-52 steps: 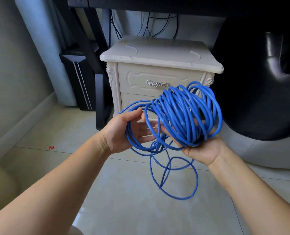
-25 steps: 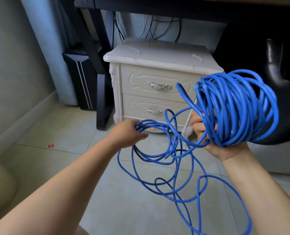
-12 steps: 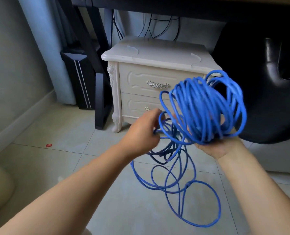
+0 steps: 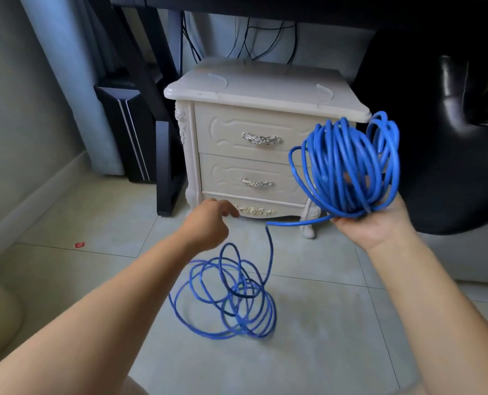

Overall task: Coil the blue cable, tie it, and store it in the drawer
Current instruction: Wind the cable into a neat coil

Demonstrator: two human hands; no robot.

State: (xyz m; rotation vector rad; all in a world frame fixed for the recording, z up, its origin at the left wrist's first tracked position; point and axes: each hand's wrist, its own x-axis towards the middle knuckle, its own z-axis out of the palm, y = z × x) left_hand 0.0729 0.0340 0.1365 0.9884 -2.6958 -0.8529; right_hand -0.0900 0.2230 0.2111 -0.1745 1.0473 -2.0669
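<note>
Step in hand: coiling, partly done. The blue cable [image 4: 348, 166] is in two portions joined by one strand: a thick bundle of loops on the right hand [image 4: 371, 226], and a loose heap of loops on the floor [image 4: 337, 323] in front of the nightstand [image 4: 265, 89].

Right hand: palm up with the bundle resting on it. Fingers show through the loops and seem curled up inside them, so I judge the hold secure.

Left hand [image 4: 208, 223]: low above the floor heap, fingers loosely bent, nothing in it that I can see. The connecting strand passes just beside it without touching.

Next move, as judged: the left hand takes the strand near the bundle and feeds the floor slack on loop by loop, avoiding tangles. Tying and storing not yet begun; no tie visible.

Containers: upper drawer [image 4: 254, 132] and lower drawer [image 4: 254, 178] are both closed, contents hidden. One must be pulled open by its handle, which needs a free hand
</note>
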